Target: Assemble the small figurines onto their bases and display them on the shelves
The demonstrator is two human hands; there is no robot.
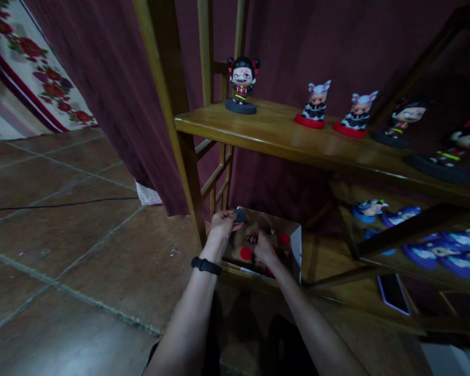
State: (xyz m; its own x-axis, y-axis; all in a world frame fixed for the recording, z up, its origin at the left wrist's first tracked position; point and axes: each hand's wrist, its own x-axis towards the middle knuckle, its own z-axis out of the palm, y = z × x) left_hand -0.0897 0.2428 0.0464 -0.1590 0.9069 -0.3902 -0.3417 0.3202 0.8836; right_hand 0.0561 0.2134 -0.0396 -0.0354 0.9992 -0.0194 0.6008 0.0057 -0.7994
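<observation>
My left hand (222,224), with a black band on its wrist, is closed on a dark grey round base (239,214) at the left rim of a shallow cardboard box (295,250). The disc resembles the bases under the shelf figurines. Inside that box is my right hand (263,246), blurred, its fingers beside a small brown-and-dark figurine part (251,238). Whether they grip it I cannot tell. Red round bases (246,254) and other small pieces lie in the box, partly behind my right hand and forearm.
Several figurines on round bases, including a black-haired one (242,83), stand on the upper wooden shelf (274,137). Blue-and-purple figurines (434,240) occupy a lower shelf at right. A phone (394,293) lies below them. A shelf post (176,125) rises left of the box.
</observation>
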